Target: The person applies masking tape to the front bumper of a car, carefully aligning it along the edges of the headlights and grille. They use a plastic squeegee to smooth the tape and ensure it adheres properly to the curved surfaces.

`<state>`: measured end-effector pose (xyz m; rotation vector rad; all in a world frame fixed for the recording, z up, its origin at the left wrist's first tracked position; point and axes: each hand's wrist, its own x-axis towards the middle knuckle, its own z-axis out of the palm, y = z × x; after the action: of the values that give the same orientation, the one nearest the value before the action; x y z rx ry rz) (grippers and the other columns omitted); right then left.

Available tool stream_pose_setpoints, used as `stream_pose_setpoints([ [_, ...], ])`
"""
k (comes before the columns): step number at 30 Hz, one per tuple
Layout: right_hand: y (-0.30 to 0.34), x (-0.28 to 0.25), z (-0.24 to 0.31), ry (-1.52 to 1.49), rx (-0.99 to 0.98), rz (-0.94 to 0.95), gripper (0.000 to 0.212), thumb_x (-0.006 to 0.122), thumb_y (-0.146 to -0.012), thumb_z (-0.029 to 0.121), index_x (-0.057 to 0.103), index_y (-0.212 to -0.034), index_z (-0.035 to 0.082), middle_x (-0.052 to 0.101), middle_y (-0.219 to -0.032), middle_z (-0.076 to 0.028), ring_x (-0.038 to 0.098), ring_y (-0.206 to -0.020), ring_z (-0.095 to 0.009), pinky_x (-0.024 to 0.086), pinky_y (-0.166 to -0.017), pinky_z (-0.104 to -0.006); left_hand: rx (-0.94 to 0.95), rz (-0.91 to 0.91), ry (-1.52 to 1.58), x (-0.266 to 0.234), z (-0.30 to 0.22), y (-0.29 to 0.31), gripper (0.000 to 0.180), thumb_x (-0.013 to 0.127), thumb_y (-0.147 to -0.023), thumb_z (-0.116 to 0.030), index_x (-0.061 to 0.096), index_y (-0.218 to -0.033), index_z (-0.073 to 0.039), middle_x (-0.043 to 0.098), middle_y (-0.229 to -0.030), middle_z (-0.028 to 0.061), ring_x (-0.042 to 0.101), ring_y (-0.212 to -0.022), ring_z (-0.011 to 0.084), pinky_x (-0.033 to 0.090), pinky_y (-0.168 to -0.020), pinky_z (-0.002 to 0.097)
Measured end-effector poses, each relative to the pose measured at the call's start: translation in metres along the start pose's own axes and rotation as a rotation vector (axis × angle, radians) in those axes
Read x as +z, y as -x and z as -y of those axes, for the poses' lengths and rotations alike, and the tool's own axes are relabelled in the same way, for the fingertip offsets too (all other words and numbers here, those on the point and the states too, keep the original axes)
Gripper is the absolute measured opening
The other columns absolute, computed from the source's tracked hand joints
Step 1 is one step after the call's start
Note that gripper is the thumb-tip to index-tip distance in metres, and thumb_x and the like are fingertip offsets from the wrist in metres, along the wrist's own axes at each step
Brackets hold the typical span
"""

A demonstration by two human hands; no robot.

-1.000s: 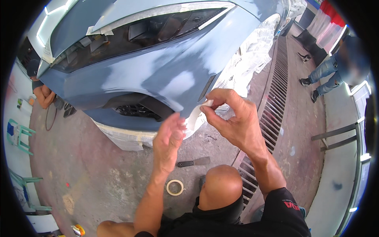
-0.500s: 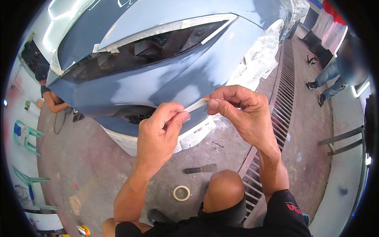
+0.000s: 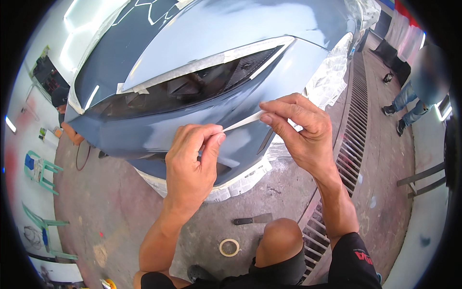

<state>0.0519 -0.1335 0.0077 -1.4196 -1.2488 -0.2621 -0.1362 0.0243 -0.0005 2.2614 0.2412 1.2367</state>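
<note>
A short strip of masking tape point(image 3: 242, 121) is stretched between my two hands. My left hand point(image 3: 193, 159) pinches its left end between thumb and fingers. At the other, slightly higher end, my right hand point(image 3: 302, 129) grips the tape in the same way. Both hands are in front of a grey-blue car body point(image 3: 202, 123) with patchy, lighter areas. Behind and above the strip lies the car's dark headlight point(image 3: 185, 86), its upper border lined with masking tape point(image 3: 207, 61). Whether the strip touches the car I cannot tell.
A roll of tape point(image 3: 229, 247) and a putty knife point(image 3: 253, 219) lie on the concrete floor. Newspaper point(image 3: 327, 79) covers parts of the car's edge. A drain grate point(image 3: 353, 125) runs along the right. Green chairs point(image 3: 45, 168) stand left; one person crouches left, another stands right.
The strip between my hands is longer and straighter, with my right hand a little farther from the left. The view has shifted, so the car and floor things appear lower and farther right.
</note>
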Motion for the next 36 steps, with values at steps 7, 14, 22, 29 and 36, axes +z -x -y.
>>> stream_pose_setpoints([
  [7, -0.023, -0.012, -0.025, 0.157, -0.194, 0.001, 0.031, 0.089, -0.095, -0.001, 0.086, -0.124, 0.009, 0.086, -0.106, -0.007, 0.079, -0.086, -0.02, 0.063, -0.072, -0.0337, 0.173, -0.093, -0.223, 0.005, 0.01, -0.025, 0.019, 0.085, -0.1, -0.001, 0.078, -0.118, -0.003, 0.073, -0.104, 0.0086, 0.066, -0.089, 0.0288, 0.056, -0.079, 0.0424],
  [14, -0.044, -0.011, -0.049, 0.297, -0.351, -0.027, 0.031, 0.09, -0.083, -0.002, 0.087, -0.11, 0.012, 0.079, -0.136, -0.006, 0.074, -0.096, -0.023, 0.062, -0.084, -0.0374, 0.526, -0.244, -0.673, 0.009, 0.026, -0.045, 0.03, 0.094, -0.084, -0.006, 0.083, -0.11, -0.016, 0.07, -0.11, 0.0007, 0.06, -0.102, 0.0257, 0.049, -0.088, 0.0401],
  [22, -0.048, -0.004, -0.062, 0.464, -0.426, 0.03, 0.036, 0.093, -0.073, 0.007, 0.091, -0.106, 0.021, 0.066, -0.159, -0.006, 0.063, -0.127, -0.03, 0.055, -0.106, -0.0455, 0.515, -0.171, -0.781, 0.001, 0.046, -0.031, 0.031, 0.094, -0.082, -0.01, 0.083, -0.109, -0.019, 0.066, -0.117, -0.0007, 0.06, -0.105, 0.0252, 0.047, -0.09, 0.0414],
  [29, -0.049, -0.001, -0.063, 0.51, -0.415, -0.05, 0.03, 0.089, -0.075, 0.012, 0.092, -0.103, 0.024, 0.068, -0.152, -0.004, 0.057, -0.132, -0.033, 0.049, -0.106, -0.0478, 0.493, -0.12, -0.751, 0.003, 0.039, -0.039, 0.03, 0.092, -0.083, -0.008, 0.08, -0.11, -0.016, 0.066, -0.114, 0.0004, 0.061, -0.104, 0.026, 0.047, -0.089, 0.0423],
  [36, -0.052, 0.0, -0.06, 0.495, -0.33, -0.081, 0.026, 0.085, -0.078, 0.011, 0.093, -0.101, 0.02, 0.07, -0.136, -0.005, 0.056, -0.126, -0.033, 0.048, -0.105, -0.0476, 0.422, -0.062, -0.678, 0.007, 0.032, -0.048, 0.025, 0.09, -0.088, -0.008, 0.078, -0.11, -0.011, 0.066, -0.111, 0.0021, 0.061, -0.102, 0.0265, 0.047, -0.085, 0.0432],
])
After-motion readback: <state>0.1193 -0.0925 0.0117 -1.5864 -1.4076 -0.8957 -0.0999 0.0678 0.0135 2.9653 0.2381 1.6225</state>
